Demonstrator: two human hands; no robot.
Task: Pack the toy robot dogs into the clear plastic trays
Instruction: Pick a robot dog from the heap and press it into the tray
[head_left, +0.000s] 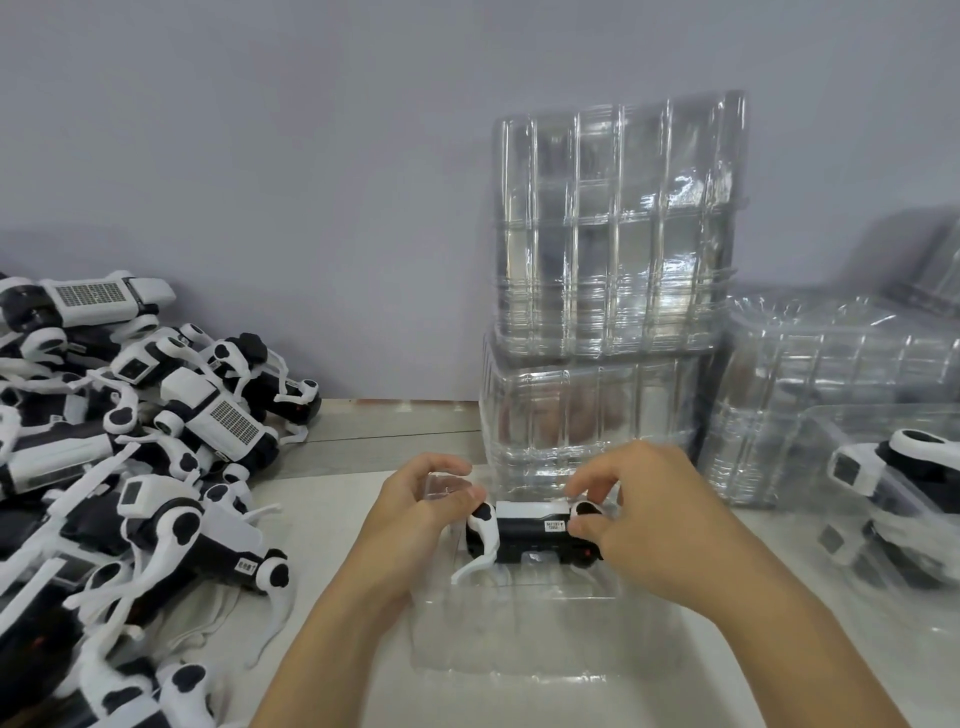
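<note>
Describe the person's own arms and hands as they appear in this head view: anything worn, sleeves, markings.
Both forearms are bare up to the bottom edge of the picture, with no sleeve showing. The left hand and the right hand wear no gloves. No ring, watch, bracelet or marking shows on the fingers or wrists. The nails that show look short and unpainted.

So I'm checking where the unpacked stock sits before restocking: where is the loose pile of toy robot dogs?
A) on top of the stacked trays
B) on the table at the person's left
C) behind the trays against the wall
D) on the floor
B: the pile of toy robot dogs lies heaped on the table at the person's left, while the stacked clear trays stand ahead, right of centre.
</note>
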